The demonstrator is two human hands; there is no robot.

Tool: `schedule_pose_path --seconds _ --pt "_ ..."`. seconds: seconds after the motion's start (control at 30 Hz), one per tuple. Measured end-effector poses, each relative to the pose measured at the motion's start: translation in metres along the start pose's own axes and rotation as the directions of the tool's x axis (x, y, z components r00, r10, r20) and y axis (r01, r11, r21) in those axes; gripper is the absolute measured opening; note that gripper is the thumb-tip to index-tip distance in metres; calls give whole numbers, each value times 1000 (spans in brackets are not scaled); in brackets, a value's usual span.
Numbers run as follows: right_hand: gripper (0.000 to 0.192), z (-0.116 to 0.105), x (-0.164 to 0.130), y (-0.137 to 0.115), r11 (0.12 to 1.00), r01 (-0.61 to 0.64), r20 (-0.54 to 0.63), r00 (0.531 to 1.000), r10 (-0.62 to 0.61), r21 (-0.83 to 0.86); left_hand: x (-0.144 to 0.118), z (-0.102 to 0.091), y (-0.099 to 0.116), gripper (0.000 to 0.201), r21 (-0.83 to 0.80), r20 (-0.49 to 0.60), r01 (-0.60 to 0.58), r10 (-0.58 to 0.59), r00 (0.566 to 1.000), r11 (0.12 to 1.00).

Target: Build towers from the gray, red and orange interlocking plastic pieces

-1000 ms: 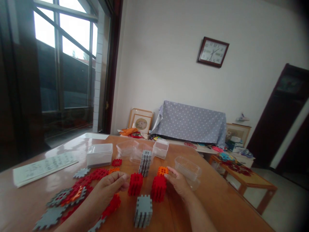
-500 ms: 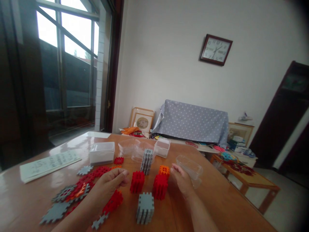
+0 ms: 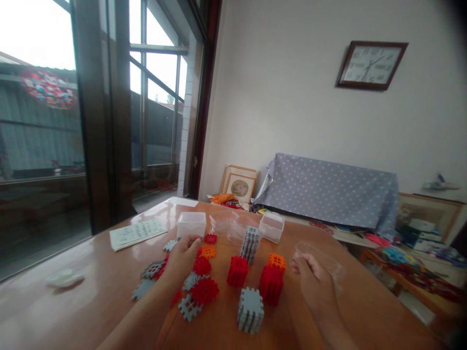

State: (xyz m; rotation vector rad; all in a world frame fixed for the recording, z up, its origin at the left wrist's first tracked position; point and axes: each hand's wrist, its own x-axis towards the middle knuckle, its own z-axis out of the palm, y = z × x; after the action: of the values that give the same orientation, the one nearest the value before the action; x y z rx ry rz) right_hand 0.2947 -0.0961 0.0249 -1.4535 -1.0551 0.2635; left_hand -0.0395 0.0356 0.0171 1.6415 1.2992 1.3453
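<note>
My left hand (image 3: 188, 253) hangs over a loose pile of notched plastic building pieces, its fingers curled together; whatever they hold, if anything, is hidden. Around it lie a red piece (image 3: 205, 290), an orange piece (image 3: 208, 251) and a grey piece (image 3: 190, 307). My right hand (image 3: 310, 272) is closed, with nothing visible in it, to the right of an orange stack (image 3: 277, 261) and a red stack (image 3: 271, 285). Between the hands stand another red stack (image 3: 237, 271), a tall grey stack (image 3: 250, 244) and a light grey stack (image 3: 250, 310).
Behind the pieces stand a white lidded box (image 3: 191, 225), a second clear box (image 3: 272, 227) and clear plastic packaging (image 3: 229, 226). A clear tray (image 3: 330, 260) lies beyond my right hand. A printed sheet (image 3: 138, 233) and a pale crumpled item (image 3: 64, 278) lie at left.
The view has turned left, so the table contents appear further right. My left hand has moved over the loose pile, farther from the stacks. My right hand's fingers are curled in more.
</note>
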Motion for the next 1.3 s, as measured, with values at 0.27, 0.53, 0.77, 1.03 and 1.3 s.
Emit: schedule_pose_path --seconds 0.27,0.53,0.77,1.03,1.3 --pt "46 8 -37 -12 996 -75 12 997 75 53 -11 24 -20 45 670 347 -308 82 934 675" --pt "44 12 -40 9 999 -46 94 995 46 -1 -12 30 -25 46 734 364 -323 56 930 597" --pt "44 13 -40 10 1000 -19 103 995 19 -3 -11 22 -18 34 784 299 -269 40 953 560" --pt "47 14 -42 5 1000 -9 80 997 9 -3 -10 26 -26 36 811 281 -243 10 960 532" --pt "45 15 -42 8 1000 -1 93 996 -1 20 -8 24 -23 18 822 261 -251 54 964 510"
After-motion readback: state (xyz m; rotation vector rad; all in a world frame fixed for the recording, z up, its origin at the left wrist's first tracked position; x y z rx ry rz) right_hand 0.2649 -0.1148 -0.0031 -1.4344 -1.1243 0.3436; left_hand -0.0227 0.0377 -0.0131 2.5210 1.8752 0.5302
